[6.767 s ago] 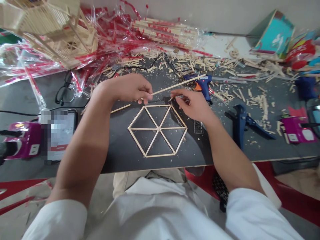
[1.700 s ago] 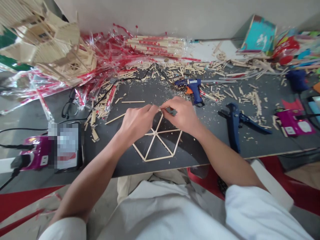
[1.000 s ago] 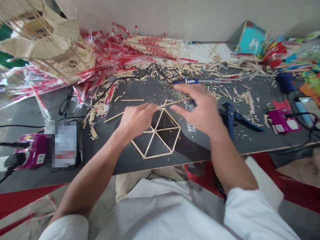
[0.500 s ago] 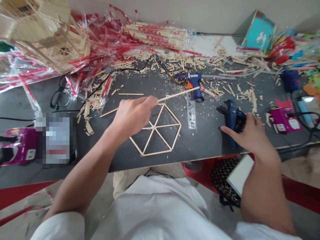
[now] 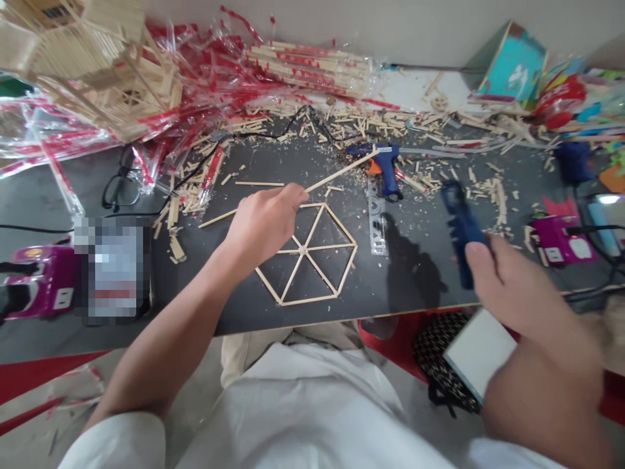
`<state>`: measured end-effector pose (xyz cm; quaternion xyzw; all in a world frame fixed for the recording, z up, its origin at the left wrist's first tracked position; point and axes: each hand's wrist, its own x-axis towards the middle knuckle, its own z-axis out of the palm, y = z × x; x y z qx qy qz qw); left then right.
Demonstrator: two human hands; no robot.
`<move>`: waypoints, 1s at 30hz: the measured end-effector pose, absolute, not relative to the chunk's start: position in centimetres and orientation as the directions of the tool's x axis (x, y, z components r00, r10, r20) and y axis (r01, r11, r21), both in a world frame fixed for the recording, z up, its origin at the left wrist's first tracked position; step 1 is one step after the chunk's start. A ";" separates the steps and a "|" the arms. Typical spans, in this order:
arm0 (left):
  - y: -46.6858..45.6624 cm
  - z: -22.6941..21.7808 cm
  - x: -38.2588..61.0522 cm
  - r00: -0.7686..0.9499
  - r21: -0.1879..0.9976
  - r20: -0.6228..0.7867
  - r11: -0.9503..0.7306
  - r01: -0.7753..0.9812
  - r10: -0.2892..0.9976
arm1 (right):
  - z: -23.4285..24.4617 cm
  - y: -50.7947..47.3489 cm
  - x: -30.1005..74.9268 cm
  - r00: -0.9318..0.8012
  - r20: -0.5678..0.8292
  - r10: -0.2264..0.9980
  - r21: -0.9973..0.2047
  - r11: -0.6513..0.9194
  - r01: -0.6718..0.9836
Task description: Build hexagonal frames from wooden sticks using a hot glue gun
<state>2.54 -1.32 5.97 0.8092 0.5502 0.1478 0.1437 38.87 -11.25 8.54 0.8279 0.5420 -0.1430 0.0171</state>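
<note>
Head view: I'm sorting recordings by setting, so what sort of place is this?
Probably an indoor craft workspace, though whether home, school or workshop I can't tell. A blue glue gun, scattered wooden stick offcuts and a spoked wooden hexagon on the tabletop suggest it.

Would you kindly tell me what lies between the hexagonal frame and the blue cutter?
A clear patterned strip, with a shadow nearer the blue cutter, in the head view.
</note>
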 end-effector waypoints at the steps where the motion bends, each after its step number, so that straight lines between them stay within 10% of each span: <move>1: -1.3 5.9 2.6 0.355 0.408 0.080 -0.356 0.841 0.931 | 9.0 -11.2 37.4 0.312 -0.284 0.907 -0.228 -0.380 0.897; 5: -1.3 5.3 2.6 0.390 0.395 0.085 -0.391 0.832 0.917 | 8.8 -10.5 32.1 -0.067 -0.312 0.948 -0.571 -0.131 0.810; 14: -1.8 5.6 3.1 0.398 0.313 0.067 -0.398 0.862 0.915 | 7.2 -8.5 26.9 -0.223 -0.152 0.963 -0.794 0.015 0.607; 30: -3.0 5.6 3.5 0.405 0.284 0.077 -0.409 0.867 0.911 | 6.9 -9.4 25.5 -0.196 -0.173 0.965 -0.829 -0.035 0.558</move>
